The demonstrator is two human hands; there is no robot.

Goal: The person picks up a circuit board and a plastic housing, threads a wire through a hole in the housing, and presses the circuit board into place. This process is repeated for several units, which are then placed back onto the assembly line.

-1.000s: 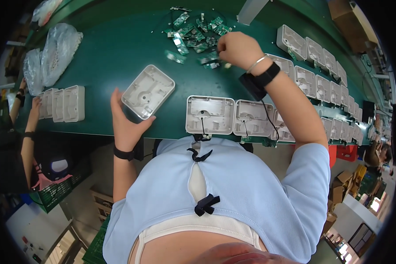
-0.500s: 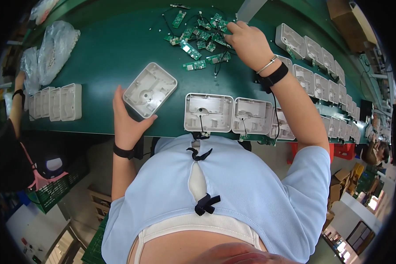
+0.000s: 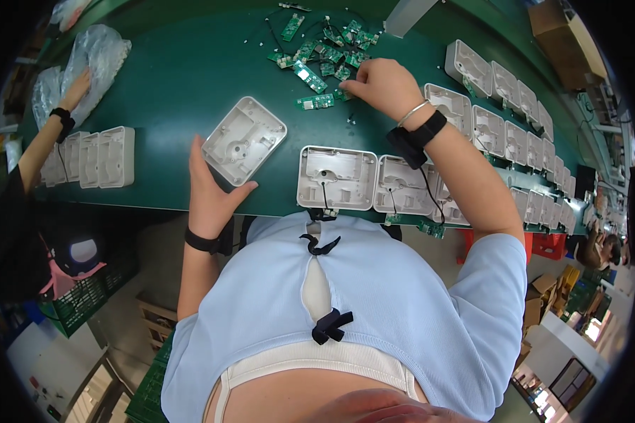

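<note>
My left hand (image 3: 213, 197) grips a white open plastic housing (image 3: 241, 149) by its lower left corner, thumb on one side and fingers on the other. The housing lies tilted on the green table, hollow side up. Past it, my right hand (image 3: 382, 86) pinches a green circuit board (image 3: 341, 94) at the near edge of a loose pile of circuit boards (image 3: 328, 53) with black wires. Most of that pinched board is hidden by the fingers. Another circuit board (image 3: 315, 102) lies just left of those fingertips.
Close to my body stands a row of housings (image 3: 336, 178), some with wired boards hanging over the table edge. More housings (image 3: 504, 130) line the right side. At the left, a co-worker's hand (image 3: 80, 88) reaches onto a clear plastic bag (image 3: 99, 60) behind stacked housings (image 3: 116, 156).
My right hand has moved nearer, from the pile's right side to a board at its near edge. My left hand stays on the housing. The co-worker's hand has reached onto the bag.
</note>
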